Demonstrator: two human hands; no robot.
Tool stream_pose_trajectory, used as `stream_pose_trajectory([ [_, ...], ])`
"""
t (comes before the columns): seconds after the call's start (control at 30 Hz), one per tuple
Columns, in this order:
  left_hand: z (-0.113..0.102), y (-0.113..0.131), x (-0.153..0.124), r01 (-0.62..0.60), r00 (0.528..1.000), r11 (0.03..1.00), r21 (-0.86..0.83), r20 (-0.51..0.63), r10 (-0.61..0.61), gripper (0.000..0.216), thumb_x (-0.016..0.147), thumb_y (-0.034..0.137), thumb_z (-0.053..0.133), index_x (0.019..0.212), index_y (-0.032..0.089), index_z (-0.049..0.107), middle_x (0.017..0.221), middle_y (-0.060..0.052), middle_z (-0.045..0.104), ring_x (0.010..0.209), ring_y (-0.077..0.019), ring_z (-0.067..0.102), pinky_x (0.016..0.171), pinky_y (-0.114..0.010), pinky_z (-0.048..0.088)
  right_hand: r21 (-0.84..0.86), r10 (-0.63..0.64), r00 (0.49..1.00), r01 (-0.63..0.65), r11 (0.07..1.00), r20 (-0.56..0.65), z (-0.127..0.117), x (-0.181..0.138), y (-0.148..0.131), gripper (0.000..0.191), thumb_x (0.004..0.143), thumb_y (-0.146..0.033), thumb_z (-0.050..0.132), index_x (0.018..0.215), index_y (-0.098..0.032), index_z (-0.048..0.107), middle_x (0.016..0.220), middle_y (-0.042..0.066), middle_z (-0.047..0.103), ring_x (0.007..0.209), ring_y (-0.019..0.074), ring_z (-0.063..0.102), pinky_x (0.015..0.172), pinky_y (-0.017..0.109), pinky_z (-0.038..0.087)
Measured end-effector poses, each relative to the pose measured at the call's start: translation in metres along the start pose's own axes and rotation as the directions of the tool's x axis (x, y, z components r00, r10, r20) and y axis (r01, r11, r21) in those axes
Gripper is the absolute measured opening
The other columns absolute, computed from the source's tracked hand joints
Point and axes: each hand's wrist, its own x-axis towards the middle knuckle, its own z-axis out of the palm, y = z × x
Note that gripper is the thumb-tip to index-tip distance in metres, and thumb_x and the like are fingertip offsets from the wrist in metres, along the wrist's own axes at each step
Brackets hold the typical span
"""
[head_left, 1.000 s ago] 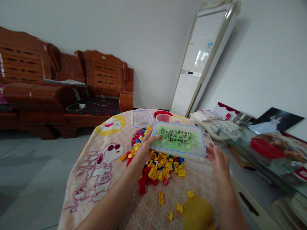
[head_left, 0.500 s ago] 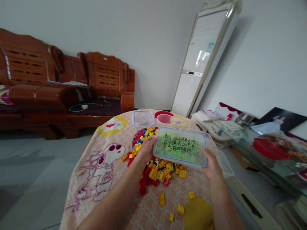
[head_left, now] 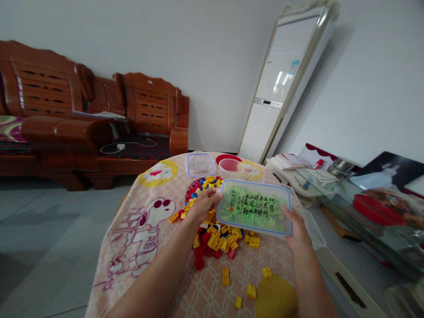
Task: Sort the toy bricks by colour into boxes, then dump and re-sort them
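Between my two hands is a lidded clear plastic box (head_left: 254, 206) with a blue rim line and black Chinese writing on its lid. Light green building bricks show through it. My left hand (head_left: 206, 204) grips the box at its left edge. On the right edge, my right hand (head_left: 297, 229) holds it with the thumb on top and the other fingers mostly hidden. Under and beside the box lies a pile of yellow, red, blue and white building bricks (head_left: 215, 240). Several loose yellow bricks (head_left: 225, 276) lie nearer to me, beside a mustard-yellow cloth (head_left: 276, 297).
At the table's far side are another blue-rimmed plastic container (head_left: 200, 166) and a pink-and-white bowl (head_left: 229, 165). A clear plastic tub (head_left: 314, 227) is at the right edge. The patterned tablecloth (head_left: 132, 207) covers the round table. A glass-topped stand (head_left: 357, 207) is close on the right.
The view has shifted slightly, so everything sits a little further right. The box is still between both hands. My left fingers have shifted slightly at its edge.
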Motion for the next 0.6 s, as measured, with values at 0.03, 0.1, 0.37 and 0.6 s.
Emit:
stream_pose_trajectory([
  [0.03, 0.001, 0.003, -0.001, -0.074, 0.997, 0.996, 0.040, -0.024, 0.075, 0.040, 0.060, 0.035, 0.085, 0.090, 0.015, 0.069, 0.080, -0.004, 0.070, 0.067, -0.0153, 0.065, 0.060, -0.024, 0.049, 0.000, -0.004, 1.000, 0.004, 1.000, 0.007, 0.001, 0.000, 0.000, 0.063, 0.064, -0.039, 0.081, 0.122, -0.020, 0.065, 0.106, 0.007, 0.075, 0.098, 0.0305, 0.070, 0.083, 0.043, 0.058],
  [0.1, 0.003, 0.009, -0.004, -0.247, 0.961, 0.957, 0.155, -0.087, 0.262, 0.042, 0.065, 0.033, 0.082, 0.103, 0.018, 0.070, 0.093, -0.005, 0.071, 0.083, -0.0179, 0.066, 0.071, -0.025, 0.050, -0.007, -0.028, 0.999, 0.028, 1.000, 0.019, 0.002, -0.001, -0.001, 0.063, 0.062, -0.038, 0.082, 0.120, -0.021, 0.065, 0.106, 0.007, 0.075, 0.097, 0.0301, 0.070, 0.082, 0.042, 0.058],
  [0.37, 0.019, 0.029, -0.023, -0.510, 0.829, 0.721, 0.468, 0.043, 0.558, 0.024, 0.079, 0.030, 0.071, 0.102, 0.025, 0.076, 0.111, -0.008, 0.068, 0.114, -0.0281, 0.054, 0.109, -0.041, 0.034, -0.042, -0.195, 0.974, 0.201, 0.979, 0.114, 0.014, -0.011, -0.005, 0.064, 0.063, -0.031, 0.081, 0.124, -0.024, 0.063, 0.115, 0.004, 0.072, 0.106, 0.0282, 0.067, 0.088, 0.038, 0.055],
  [0.6, 0.030, 0.042, -0.031, -0.525, 0.811, 0.615, 0.588, 0.128, 0.570, 0.015, 0.084, 0.034, 0.065, 0.087, 0.023, 0.075, 0.095, -0.008, 0.067, 0.101, -0.0272, 0.055, 0.101, -0.039, 0.037, -0.092, -0.256, 0.949, 0.276, 0.957, 0.181, 0.019, -0.019, -0.013, 0.073, 0.062, -0.028, 0.082, 0.130, -0.025, 0.059, 0.124, 0.004, 0.068, 0.116, 0.0280, 0.061, 0.095, 0.038, 0.052],
])
